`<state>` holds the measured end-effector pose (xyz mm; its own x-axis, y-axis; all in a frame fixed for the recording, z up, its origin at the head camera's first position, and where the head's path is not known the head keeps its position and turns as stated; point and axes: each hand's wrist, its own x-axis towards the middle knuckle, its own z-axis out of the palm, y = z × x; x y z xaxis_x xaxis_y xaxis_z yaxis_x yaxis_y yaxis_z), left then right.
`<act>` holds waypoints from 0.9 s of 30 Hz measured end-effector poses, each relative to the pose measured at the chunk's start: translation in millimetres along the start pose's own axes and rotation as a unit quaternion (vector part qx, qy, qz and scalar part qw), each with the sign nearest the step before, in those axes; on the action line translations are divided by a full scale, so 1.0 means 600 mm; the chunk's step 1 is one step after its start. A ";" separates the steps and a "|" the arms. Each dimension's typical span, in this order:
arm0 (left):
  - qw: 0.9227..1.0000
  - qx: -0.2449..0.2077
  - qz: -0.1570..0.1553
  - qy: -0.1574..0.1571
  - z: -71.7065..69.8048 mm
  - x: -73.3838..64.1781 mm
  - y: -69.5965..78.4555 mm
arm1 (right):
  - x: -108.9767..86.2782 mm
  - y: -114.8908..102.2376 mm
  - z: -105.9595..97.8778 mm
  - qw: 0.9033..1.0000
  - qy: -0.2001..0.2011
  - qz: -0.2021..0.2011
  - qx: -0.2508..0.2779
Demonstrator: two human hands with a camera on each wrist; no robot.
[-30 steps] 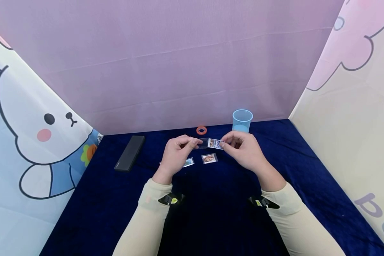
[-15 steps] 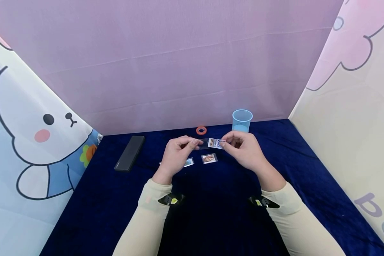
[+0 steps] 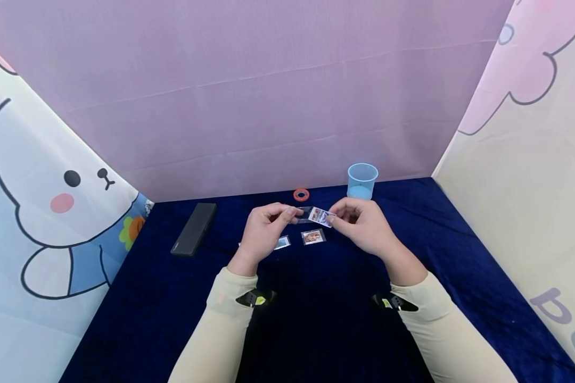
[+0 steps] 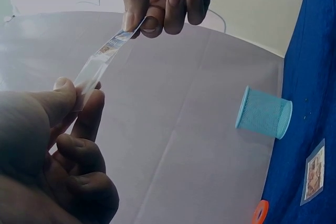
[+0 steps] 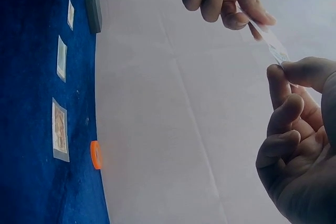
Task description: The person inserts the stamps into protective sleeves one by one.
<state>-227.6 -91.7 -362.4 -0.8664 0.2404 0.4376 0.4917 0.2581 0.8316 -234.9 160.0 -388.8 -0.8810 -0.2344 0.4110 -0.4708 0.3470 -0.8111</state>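
My left hand (image 3: pixel 267 230) pinches one end of a small clear plastic sleeve (image 3: pixel 305 214) between thumb and forefinger. At the sleeve's other end is a small white-bordered picture card (image 3: pixel 320 216), stamp-like in size, tilted slightly against it. My right hand (image 3: pixel 362 226) pinches the card's outer end. Held in the air, sleeve and card form one slanted strip in the left wrist view; how far the card sits inside cannot be told. Below them lie a sleeved brown picture card (image 3: pixel 313 236) and a blue-green one (image 3: pixel 282 243), the latter partly hidden by my left hand.
An orange-red tape ring (image 3: pixel 301 194) lies behind my hands. To its right stands a light blue mesh cup (image 4: pixel 264 113). A flat black case (image 3: pixel 194 229) lies at the left. Another small card (image 5: pixel 71 14) lies in the row on the dark blue cloth (image 3: pixel 139 298).
My right hand has shifted slightly left, and the picture card's outer end has dipped, so it tilts more against the sleeve. My left hand has stayed in place.
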 end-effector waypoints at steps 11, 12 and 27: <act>1.000 -0.009 -0.001 0.004 0.003 0.002 -0.004 | 0.000 -0.023 0.000 1.000 -0.009 0.025 -0.002; 1.000 -0.011 -0.003 0.004 0.003 0.002 -0.004 | -0.001 -0.031 -0.001 1.000 -0.010 0.027 0.000; 0.999 -0.034 -0.003 -0.005 0.005 0.001 -0.009 | 0.002 0.004 0.000 1.000 -0.012 0.013 0.013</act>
<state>-230.3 -90.1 -367.9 -0.8684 0.2485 0.4291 0.4789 0.1956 0.8558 -237.5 160.4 -390.4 -0.8910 -0.2485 0.3799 -0.4465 0.3290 -0.8321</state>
